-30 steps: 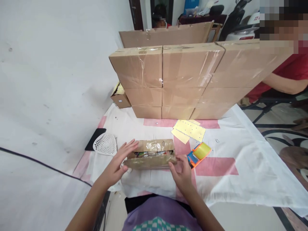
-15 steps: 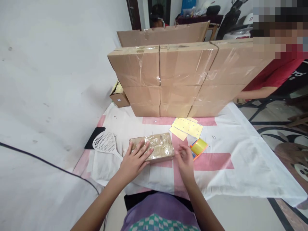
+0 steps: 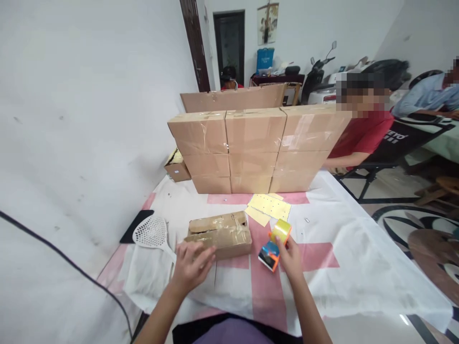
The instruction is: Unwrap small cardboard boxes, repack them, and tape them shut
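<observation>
A taped cardboard box [image 3: 231, 243] lies on the table in front of me, with a gap showing along its top flaps. My left hand [image 3: 191, 263] is at the box's near left corner, fingers bent and apart; whether it touches the box I cannot tell. In my right hand [image 3: 289, 253] is a tape dispenser [image 3: 269, 252], orange and blue with a yellow tape roll, tilted and held to the right of the box. Yellow sheets with dots [image 3: 270, 206] lie just behind the dispenser.
A wall of stacked cardboard boxes [image 3: 251, 150] stands across the back of the table. At the left lie a white perforated scoop [image 3: 152, 233] and a black flat object [image 3: 134, 229]. An open small carton [image 3: 177, 168] sits by the wall. A person in red [image 3: 362, 138] sits beyond, at right.
My right hand has taken hold of the tape dispenser and lifted it. My left hand has drawn back from the box top to its near left corner. The view has tipped upward.
</observation>
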{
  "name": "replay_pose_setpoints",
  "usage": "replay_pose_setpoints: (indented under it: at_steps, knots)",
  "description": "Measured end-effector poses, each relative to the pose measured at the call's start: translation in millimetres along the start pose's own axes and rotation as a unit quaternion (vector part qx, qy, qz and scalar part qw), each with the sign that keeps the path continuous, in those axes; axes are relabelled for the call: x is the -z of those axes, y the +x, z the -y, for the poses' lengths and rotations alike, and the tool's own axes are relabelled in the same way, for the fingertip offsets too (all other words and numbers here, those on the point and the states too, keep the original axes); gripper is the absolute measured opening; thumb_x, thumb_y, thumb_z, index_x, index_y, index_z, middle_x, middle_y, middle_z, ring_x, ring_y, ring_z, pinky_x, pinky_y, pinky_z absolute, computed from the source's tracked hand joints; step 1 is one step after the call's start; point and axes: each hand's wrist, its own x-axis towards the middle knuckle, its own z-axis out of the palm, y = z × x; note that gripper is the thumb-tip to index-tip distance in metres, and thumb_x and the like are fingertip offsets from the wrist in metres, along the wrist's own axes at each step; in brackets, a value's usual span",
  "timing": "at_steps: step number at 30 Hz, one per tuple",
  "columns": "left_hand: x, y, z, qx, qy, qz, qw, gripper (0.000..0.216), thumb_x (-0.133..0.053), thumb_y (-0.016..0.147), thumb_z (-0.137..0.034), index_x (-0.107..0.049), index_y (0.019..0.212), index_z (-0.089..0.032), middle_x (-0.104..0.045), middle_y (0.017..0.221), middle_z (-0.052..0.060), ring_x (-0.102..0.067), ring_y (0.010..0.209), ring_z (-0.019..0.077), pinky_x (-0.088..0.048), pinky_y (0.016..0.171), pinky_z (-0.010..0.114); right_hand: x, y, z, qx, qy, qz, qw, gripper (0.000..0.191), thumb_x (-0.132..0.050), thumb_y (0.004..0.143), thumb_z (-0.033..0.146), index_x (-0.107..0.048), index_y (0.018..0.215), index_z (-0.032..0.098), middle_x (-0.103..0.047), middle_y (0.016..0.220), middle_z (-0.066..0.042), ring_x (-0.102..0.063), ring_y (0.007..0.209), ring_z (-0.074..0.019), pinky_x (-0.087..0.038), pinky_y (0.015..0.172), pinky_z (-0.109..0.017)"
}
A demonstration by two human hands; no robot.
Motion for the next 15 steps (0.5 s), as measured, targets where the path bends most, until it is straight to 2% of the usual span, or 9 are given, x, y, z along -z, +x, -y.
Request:
replay_pose_setpoints:
  at_steps: [1, 3, 5, 7, 9, 12, 14, 15]
  knots:
    - [-0.7, -0.5, -15.4, 0.015, -0.029, -0.001, 0.999, 0.027, -0.065, 0.087, -0.012, -0.068, 0.112, -0.023, -0.058, 0.097, 0.008, -0.053, 0.093, 0.0224, -0.041, 0.086, 0.038, -1.5, -12.7, 7.0, 0.012, 0.016, 0.006, 1.000, 0.041, -0.062, 0.088, 0.054, -0.070, 0.099, 0.015, -0.076, 0.094, -0.013, -0.070, 0.082, -0.0274, -0.056, 0.070, -0.035]
    - [-5.5, 0.9, -51.9, 0.071, -0.128, 0.068, 0.987, 0.031, -0.060, 0.092, -0.021, -0.064, 0.122, -0.020, -0.056, 0.104, 0.010, -0.051, 0.095, 0.0227, -0.043, 0.084, 0.036, -4.1, -40.9, 18.0, 0.048, 0.042, 0.021, 0.998, 0.035, -0.061, 0.090, 0.049, -0.070, 0.101, 0.017, -0.076, 0.094, -0.011, -0.072, 0.082, -0.0261, -0.057, 0.069, -0.034]
    - [-13.4, 5.1, -87.6, 0.132, -0.242, 0.171, 0.946, 0.039, -0.060, 0.093, -0.037, -0.063, 0.128, -0.020, -0.053, 0.114, 0.012, -0.050, 0.103, 0.0244, -0.045, 0.089, 0.038, -6.4, -64.9, 23.9, 0.105, 0.049, 0.031, 0.993, 0.033, -0.057, 0.093, 0.048, -0.071, 0.097, 0.018, -0.076, 0.088, -0.010, -0.071, 0.077, -0.0244, -0.057, 0.066, -0.032]
    - [-21.8, 10.6, -113.5, 0.196, -0.344, 0.230, 0.889, 0.031, -0.056, 0.095, -0.042, -0.071, 0.115, -0.022, -0.051, 0.111, 0.010, -0.049, 0.106, 0.0231, -0.044, 0.093, 0.037, -8.1, -77.8, 24.4, 0.158, 0.039, 0.024, 0.986, 0.039, -0.046, 0.098, 0.046, -0.071, 0.090, 0.018, -0.073, 0.079, -0.008, -0.068, 0.067, -0.0219, -0.054, 0.058, -0.030]
    - [-28.7, 15.9, -126.7, 0.249, -0.410, 0.225, 0.848, 0.033, -0.050, 0.098, -0.044, -0.076, 0.097, -0.022, -0.049, 0.101, 0.007, -0.048, 0.101, 0.0207, -0.043, 0.093, 0.035, -8.5, -79.0, 21.0, 0.205, 0.005, 0.000, 0.979, 0.044, -0.036, 0.102, 0.041, -0.070, 0.087, 0.018, -0.070, 0.073, -0.008, -0.064, 0.062, -0.0202, -0.051, 0.055, -0.030]
    - [-33.9, 22.6, -132.0, 0.286, -0.444, 0.188, 0.828, 0.042, -0.050, 0.098, -0.048, -0.076, 0.080, -0.020, -0.044, 0.088, 0.004, -0.046, 0.091, 0.0183, -0.041, 0.085, 0.031, -3.5, -68.3, 15.5, 0.304, -0.084, -0.042, 0.948, 0.044, -0.038, 0.101, 0.040, -0.067, 0.077, 0.019, -0.066, 0.067, -0.006, -0.062, 0.062, -0.0202, -0.051, 0.063, -0.034]
    - [-34.1, 25.0, -133.7, 0.300, -0.454, 0.186, 0.818, 0.047, -0.050, 0.098, -0.048, -0.072, 0.071, -0.017, -0.043, 0.082, 0.003, -0.046, 0.084, 0.0166, -0.039, 0.077, 0.028, 4.9, -58.8, 16.9, 0.301, -0.126, -0.105, 0.939, 0.045, -0.041, 0.100, 0.043, -0.063, 0.069, 0.019, -0.062, 0.062, -0.006, -0.059, 0.060, -0.0201, -0.049, 0.063, -0.034]
    - [-33.7, 25.1, -134.7, 0.307, -0.457, 0.196, 0.812, 0.048, -0.050, 0.098, -0.048, -0.069, 0.067, -0.016, -0.043, 0.080, 0.003, -0.046, 0.081, 0.0159, -0.038, 0.074, 0.027, 10.1, -53.8, 19.9, 0.259, -0.129, -0.151, 0.945, 0.046, -0.041, 0.099, 0.045, -0.061, 0.068, 0.019, -0.060, 0.060, -0.005, -0.058, 0.059, -0.0199, -0.047, 0.061, -0.033]
